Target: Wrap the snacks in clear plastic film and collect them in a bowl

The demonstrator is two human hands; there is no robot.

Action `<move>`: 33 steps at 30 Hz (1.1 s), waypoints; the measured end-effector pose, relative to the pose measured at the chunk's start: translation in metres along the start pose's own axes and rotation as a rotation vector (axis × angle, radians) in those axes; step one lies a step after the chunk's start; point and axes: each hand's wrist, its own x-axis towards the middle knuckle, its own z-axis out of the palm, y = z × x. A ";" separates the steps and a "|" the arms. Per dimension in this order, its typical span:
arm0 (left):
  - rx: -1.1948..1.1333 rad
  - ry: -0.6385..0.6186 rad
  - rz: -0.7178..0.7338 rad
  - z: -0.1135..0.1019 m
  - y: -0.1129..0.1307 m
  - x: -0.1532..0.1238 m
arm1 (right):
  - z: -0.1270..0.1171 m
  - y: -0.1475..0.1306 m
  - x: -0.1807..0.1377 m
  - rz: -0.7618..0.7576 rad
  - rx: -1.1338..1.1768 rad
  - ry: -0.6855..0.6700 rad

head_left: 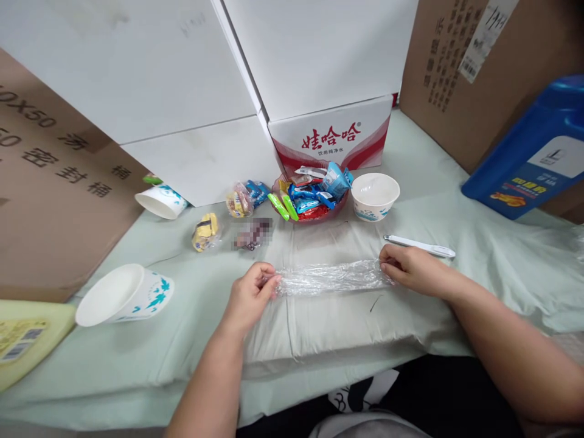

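Note:
A crumpled strip of clear plastic wrap (331,277) is stretched flat on the pale green cloth in front of me. My left hand (252,292) pinches its left end. My right hand (407,269) pinches its right end. Both hands rest on the cloth with fingers closed on the wrap. Just behind my right hand lies a white pen-like tool (420,246).
A red bowl of wrapped snacks (311,194) and a white paper bowl (375,196) stand behind. Two more paper bowls lie tipped at left (124,295) (162,201). Loose snack packets (206,232), a blue jug (531,152), a yellow bottle (22,347) and cartons ring the cloth (137,359).

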 end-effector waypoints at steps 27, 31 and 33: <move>0.782 -0.370 0.635 0.038 0.019 -0.011 | 0.049 -0.019 0.000 -0.452 -0.348 -0.154; 0.802 -0.358 0.611 0.035 0.012 -0.009 | 0.035 -0.001 -0.003 -0.312 -0.396 -0.090; 0.795 -0.315 0.633 0.032 0.010 -0.008 | 0.024 0.008 -0.006 -0.298 -0.399 -0.018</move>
